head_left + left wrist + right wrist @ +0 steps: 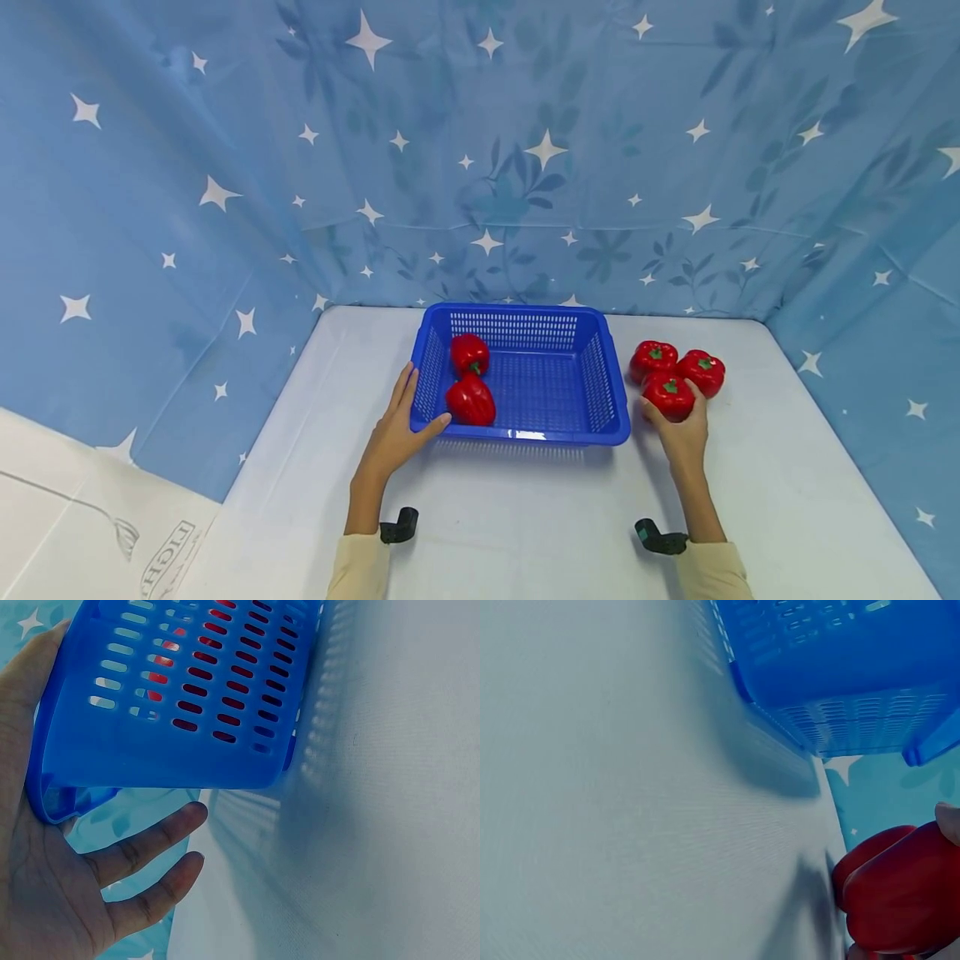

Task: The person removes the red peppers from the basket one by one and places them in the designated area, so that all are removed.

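My left hand rests against the front left corner of a blue plastic basket. Its thumb lies along the front rim, and straight, spread fingers reach up the left side. Inside the basket, on the left, are two red bell peppers, one farther back and one near the front wall. To the right of the basket, my right hand grips a red bell pepper between thumb and fingers, its green stem up. Two more red bell peppers, one at left and one at right, sit just behind it.
The basket stands on a white-covered table, near its back edge. Behind and beside the table hangs a blue curtain with white stars. A black wrist camera is on the left wrist, another camera on the right.
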A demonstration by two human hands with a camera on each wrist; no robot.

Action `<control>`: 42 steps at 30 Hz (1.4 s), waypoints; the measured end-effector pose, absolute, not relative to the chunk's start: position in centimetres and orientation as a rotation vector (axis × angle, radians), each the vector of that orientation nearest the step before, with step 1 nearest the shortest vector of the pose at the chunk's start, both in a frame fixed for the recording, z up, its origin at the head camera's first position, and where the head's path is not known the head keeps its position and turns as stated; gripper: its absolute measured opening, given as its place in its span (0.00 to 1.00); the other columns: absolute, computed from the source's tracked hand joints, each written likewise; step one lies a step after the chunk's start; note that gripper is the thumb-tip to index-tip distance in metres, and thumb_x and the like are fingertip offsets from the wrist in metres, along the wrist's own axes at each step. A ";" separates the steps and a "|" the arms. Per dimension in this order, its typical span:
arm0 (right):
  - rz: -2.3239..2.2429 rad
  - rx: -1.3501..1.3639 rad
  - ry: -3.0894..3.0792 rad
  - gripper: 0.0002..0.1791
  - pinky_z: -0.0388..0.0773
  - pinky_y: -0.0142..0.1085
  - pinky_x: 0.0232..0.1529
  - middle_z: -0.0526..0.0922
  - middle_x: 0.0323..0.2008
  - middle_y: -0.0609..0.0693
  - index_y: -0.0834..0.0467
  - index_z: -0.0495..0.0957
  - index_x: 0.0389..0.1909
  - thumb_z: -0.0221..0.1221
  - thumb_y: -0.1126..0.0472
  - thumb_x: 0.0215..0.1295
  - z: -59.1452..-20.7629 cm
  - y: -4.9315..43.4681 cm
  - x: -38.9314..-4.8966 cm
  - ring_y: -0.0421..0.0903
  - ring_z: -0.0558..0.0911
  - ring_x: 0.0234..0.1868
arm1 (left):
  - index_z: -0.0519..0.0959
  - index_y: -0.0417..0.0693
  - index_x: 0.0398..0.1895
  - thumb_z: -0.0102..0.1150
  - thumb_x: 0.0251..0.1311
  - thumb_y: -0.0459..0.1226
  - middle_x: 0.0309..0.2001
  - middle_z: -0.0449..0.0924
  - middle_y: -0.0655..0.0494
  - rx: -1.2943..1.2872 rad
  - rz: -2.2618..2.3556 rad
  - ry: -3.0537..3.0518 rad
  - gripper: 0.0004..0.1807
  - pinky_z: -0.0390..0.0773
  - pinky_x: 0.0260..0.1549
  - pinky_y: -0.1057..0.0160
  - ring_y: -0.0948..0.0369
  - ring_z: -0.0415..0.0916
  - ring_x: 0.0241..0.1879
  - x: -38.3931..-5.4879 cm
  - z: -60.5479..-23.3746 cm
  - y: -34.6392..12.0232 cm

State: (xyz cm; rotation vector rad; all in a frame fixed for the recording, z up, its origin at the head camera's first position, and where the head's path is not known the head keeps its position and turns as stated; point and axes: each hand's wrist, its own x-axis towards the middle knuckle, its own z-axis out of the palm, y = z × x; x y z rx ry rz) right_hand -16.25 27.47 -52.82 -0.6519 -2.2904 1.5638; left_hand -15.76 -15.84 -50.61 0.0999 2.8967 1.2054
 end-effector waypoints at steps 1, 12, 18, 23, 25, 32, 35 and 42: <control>1.562 -0.649 -2.293 0.51 0.55 0.62 0.71 0.51 0.76 0.60 0.53 0.45 0.78 0.66 0.54 0.61 -52.9 27.5 -16.3 0.60 0.51 0.77 | 0.38 0.66 0.79 0.55 0.52 0.71 0.79 0.30 0.70 0.099 1.206 2.896 0.57 0.69 0.58 0.33 0.42 0.48 0.76 -15.7 -50.6 -15.8; 1.566 -0.619 -2.308 0.51 0.56 0.62 0.71 0.52 0.76 0.61 0.54 0.45 0.78 0.67 0.58 0.60 -53.5 27.5 -16.6 0.61 0.51 0.77 | 0.39 0.66 0.79 0.55 0.52 0.70 0.80 0.31 0.68 0.093 1.198 2.898 0.57 0.69 0.57 0.33 0.41 0.49 0.76 -15.7 -50.6 -15.8; 1.572 -0.635 -2.323 0.52 0.55 0.63 0.71 0.50 0.76 0.61 0.54 0.44 0.78 0.67 0.57 0.60 -53.7 27.7 -16.5 0.61 0.50 0.77 | 0.39 0.67 0.79 0.56 0.52 0.69 0.80 0.32 0.68 0.094 1.202 2.901 0.57 0.70 0.57 0.32 0.41 0.50 0.75 -15.8 -50.8 -15.7; 1.579 -0.650 -2.319 0.52 0.54 0.62 0.72 0.50 0.77 0.61 0.54 0.44 0.78 0.67 0.58 0.59 -53.8 27.8 -16.6 0.61 0.49 0.77 | 0.38 0.67 0.79 0.55 0.52 0.70 0.79 0.30 0.71 0.103 1.198 2.902 0.57 0.69 0.58 0.32 0.41 0.50 0.75 -15.9 -50.9 -15.7; 1.585 -0.652 -2.314 0.52 0.53 0.62 0.72 0.49 0.77 0.60 0.53 0.44 0.78 0.67 0.58 0.59 -53.9 27.8 -16.7 0.60 0.49 0.78 | 0.38 0.67 0.79 0.55 0.52 0.70 0.79 0.31 0.71 0.104 1.194 2.905 0.57 0.69 0.57 0.32 0.41 0.50 0.75 -16.0 -50.9 -15.7; 1.593 -0.637 -2.306 0.53 0.52 0.61 0.73 0.47 0.78 0.57 0.51 0.42 0.78 0.67 0.57 0.60 -54.0 27.8 -16.9 0.58 0.47 0.78 | 0.39 0.66 0.79 0.55 0.52 0.70 0.80 0.34 0.64 0.108 1.204 2.913 0.57 0.70 0.56 0.32 0.39 0.52 0.74 -16.2 -50.6 -15.7; 1.587 -0.620 -2.316 0.54 0.51 0.60 0.73 0.46 0.78 0.57 0.50 0.41 0.78 0.67 0.57 0.59 -53.9 27.8 -16.9 0.58 0.46 0.79 | 0.38 0.67 0.79 0.55 0.52 0.70 0.80 0.32 0.66 0.105 1.200 2.908 0.57 0.70 0.57 0.33 0.39 0.52 0.74 -16.2 -50.6 -15.7; 1.590 -0.587 -2.331 0.55 0.50 0.61 0.74 0.45 0.78 0.59 0.53 0.40 0.78 0.68 0.58 0.59 -54.0 27.8 -16.6 0.58 0.44 0.79 | 0.38 0.68 0.79 0.55 0.52 0.70 0.80 0.33 0.66 0.109 1.196 2.909 0.56 0.69 0.57 0.33 0.40 0.52 0.75 -16.0 -50.6 -15.8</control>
